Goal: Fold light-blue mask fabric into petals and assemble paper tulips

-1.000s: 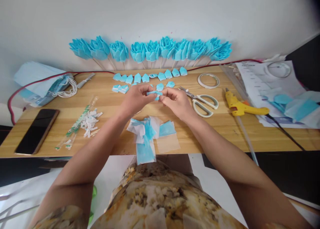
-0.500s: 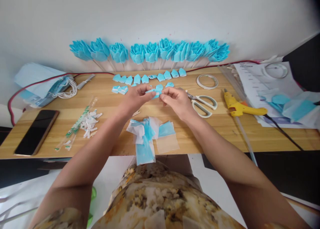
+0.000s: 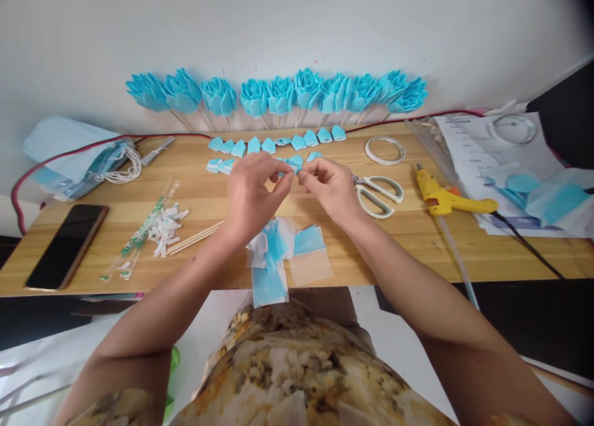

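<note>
Both hands meet over the middle of the table, fingertips almost touching. Closed in a pinch, my right hand (image 3: pixel 331 187) grips the edge of a small folded blue petal (image 3: pixel 293 162). My left hand (image 3: pixel 255 191) also pinches at this petal, thumb against forefinger; the fingers cover much of the piece. Just behind, folded blue petals (image 3: pixel 253 145) lie in a row, with a few more in a nearer row partly behind my left hand. Cut blue and white fabric pieces (image 3: pixel 270 283) lie below my hands at the table's front edge. Scissors (image 3: pixel 378 197) rest beside my right hand.
Blue fabric flowers (image 3: pixel 220 96) on sticks lean along the wall. At right are a tape roll (image 3: pixel 385 150), a yellow glue gun (image 3: pixel 440 194) and papers. Thin wooden sticks (image 3: pixel 195 238), white scraps (image 3: pixel 166 228), a phone (image 3: pixel 67 246) and bagged masks (image 3: pixel 74 153) are at left.
My left hand has turned and its wrist has moved slightly right, uncovering the wooden sticks. Its fingertips now cover more of the petal. My right hand has stayed nearly in place.
</note>
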Available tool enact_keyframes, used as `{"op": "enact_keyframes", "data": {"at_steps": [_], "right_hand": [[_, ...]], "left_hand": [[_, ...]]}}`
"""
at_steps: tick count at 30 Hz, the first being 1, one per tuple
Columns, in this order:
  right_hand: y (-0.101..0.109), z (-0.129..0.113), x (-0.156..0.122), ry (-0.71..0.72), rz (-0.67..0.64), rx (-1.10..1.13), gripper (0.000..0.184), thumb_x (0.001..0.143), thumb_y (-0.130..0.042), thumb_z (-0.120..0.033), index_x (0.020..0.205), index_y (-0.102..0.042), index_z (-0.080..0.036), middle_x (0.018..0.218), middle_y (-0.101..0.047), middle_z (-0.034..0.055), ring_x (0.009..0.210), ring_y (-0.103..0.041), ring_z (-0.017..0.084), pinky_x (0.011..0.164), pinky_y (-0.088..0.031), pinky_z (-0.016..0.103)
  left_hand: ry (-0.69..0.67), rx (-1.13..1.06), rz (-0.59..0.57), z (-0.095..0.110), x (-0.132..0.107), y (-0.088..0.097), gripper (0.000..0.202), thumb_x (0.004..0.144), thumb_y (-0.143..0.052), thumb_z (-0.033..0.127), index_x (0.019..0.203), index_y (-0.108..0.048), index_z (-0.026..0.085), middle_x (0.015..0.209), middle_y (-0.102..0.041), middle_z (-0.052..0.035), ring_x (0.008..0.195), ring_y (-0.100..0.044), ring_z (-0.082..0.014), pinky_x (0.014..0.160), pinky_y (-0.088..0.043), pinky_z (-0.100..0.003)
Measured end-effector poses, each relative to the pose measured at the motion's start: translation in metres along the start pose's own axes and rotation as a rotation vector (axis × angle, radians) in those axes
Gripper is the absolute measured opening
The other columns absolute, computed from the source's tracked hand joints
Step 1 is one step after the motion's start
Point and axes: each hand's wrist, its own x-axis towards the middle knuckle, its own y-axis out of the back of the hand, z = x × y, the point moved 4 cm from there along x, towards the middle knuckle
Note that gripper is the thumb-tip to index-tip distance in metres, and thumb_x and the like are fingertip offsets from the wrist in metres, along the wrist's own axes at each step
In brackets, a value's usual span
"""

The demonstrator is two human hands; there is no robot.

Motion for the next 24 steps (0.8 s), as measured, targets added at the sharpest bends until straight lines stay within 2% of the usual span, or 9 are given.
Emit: {"op": "enact_keyframes", "data": {"at_steps": [6, 12, 18, 24], "right_hand": [[-0.0013, -0.0093, -0.0024, 0.123, 0.009, -0.125, 0.014, 0.084, -0.064, -0.026, 0.071, -0.061, -0.02, 0.064, -0.058, -0.0039, 0.059, -0.047, 0.01, 0.058, -0.038, 0.026], [-0.0031, -0.0111, -0.0049, 0.19, 0.02, -0.207, 0.011, 0.083, -0.062, -0.021, 0.072, -0.06, -0.021, 0.065, -0.058, -0.0038, 0.059, -0.049, 0.01, 0.058, -0.039, 0.025], [-0.0032, -0.0111, -0.0051, 0.243, 0.022, -0.223, 0.012, 0.083, -0.061, -0.02, 0.071, -0.058, -0.021, 0.065, -0.058, -0.0033, 0.06, -0.05, 0.01, 0.058, -0.04, 0.025], [-0.0032, -0.011, -0.0048, 0.264, 0.023, -0.244, 0.011, 0.082, -0.061, -0.02, 0.071, -0.058, -0.022, 0.066, -0.06, -0.0031, 0.06, -0.05, 0.01, 0.059, -0.041, 0.025]], "left_hand": [[-0.011, 0.152, 0.001, -0.0044, -0.0011, -0.0103, 0.013, 0.089, -0.065, 0.022, 0.079, -0.073, 0.024, 0.066, -0.057, 0.0, 0.072, -0.055, -0.0185, 0.077, -0.035, -0.038], [-0.003, 0.177, -0.006, -0.0046, 0.0, -0.0114, 0.013, 0.088, -0.066, 0.023, 0.078, -0.073, 0.023, 0.065, -0.055, 0.0002, 0.071, -0.053, -0.0181, 0.077, -0.034, -0.037], [0.033, 0.155, -0.022, -0.0046, 0.0012, -0.0119, 0.015, 0.087, -0.063, 0.019, 0.076, -0.073, 0.023, 0.063, -0.055, 0.0002, 0.068, -0.052, -0.0172, 0.073, -0.035, -0.035], [0.138, 0.023, -0.081, -0.0085, 0.0043, -0.011, 0.014, 0.083, -0.063, 0.015, 0.076, -0.074, 0.02, 0.064, -0.057, 0.0003, 0.064, -0.051, -0.0141, 0.066, -0.037, -0.031]]}}
